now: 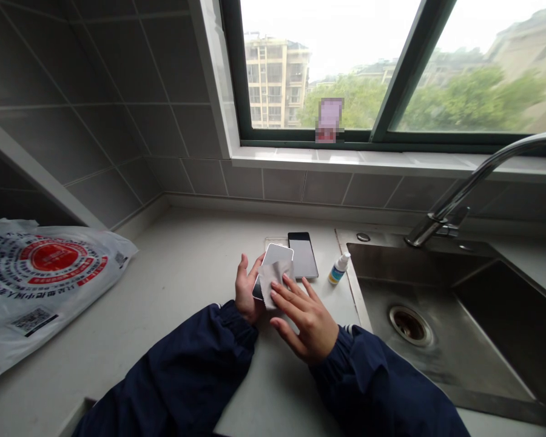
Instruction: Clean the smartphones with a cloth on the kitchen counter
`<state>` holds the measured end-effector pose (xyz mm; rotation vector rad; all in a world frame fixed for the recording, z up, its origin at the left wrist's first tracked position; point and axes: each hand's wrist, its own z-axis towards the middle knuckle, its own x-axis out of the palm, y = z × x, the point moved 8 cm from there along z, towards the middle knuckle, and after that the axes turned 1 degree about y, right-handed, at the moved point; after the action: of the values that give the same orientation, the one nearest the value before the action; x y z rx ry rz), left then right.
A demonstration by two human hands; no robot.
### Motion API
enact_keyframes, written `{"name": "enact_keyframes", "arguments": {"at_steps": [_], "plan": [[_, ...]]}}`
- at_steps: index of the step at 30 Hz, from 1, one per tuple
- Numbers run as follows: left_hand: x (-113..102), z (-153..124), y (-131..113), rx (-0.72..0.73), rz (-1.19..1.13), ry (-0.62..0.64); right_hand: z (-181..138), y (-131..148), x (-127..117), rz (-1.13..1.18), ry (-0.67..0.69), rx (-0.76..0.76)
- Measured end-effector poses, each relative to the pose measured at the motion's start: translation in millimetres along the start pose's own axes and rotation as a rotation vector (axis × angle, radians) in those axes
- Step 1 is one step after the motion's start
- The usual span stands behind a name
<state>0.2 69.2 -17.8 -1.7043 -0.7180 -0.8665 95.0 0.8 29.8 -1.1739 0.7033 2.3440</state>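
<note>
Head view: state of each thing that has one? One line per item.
Phone: held in left hand, tilted above the counter.
Wipe cloth: pressed on the phone by right hand.
Second phone: flat on counter, screen dark.
Spray bottle: upright, capped.
Faucet: no water running.
Sink: no standing water visible.
Plastic bag: lying flat.

A home kitchen is showing here: a steel sink [441, 315] with tap [473, 182], grey wall tiles [118, 91], and a window [391, 73] overlooking apartment blocks.

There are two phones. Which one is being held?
The phone with the pale face, gripped in the left hand while the right hand presses a cloth on it. The dark phone lies flat on the counter.
</note>
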Motion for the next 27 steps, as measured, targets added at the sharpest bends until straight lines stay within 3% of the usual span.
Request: {"name": "enact_keyframes", "arguments": {"at_steps": [6, 14, 27], "plan": [[3, -1, 3, -0.018, 0.016, -0.008, 0, 9, 8, 0.009, 0.068, -0.024], [-2, 0, 0, -0.02, 0.014, -0.081, -1, 15, 1, -0.001, -0.06, -0.048], [-1, 1, -17, 0.131, 0.049, -0.068, 0, -3, -13, -0.045, -0.194, 0.066]]}}
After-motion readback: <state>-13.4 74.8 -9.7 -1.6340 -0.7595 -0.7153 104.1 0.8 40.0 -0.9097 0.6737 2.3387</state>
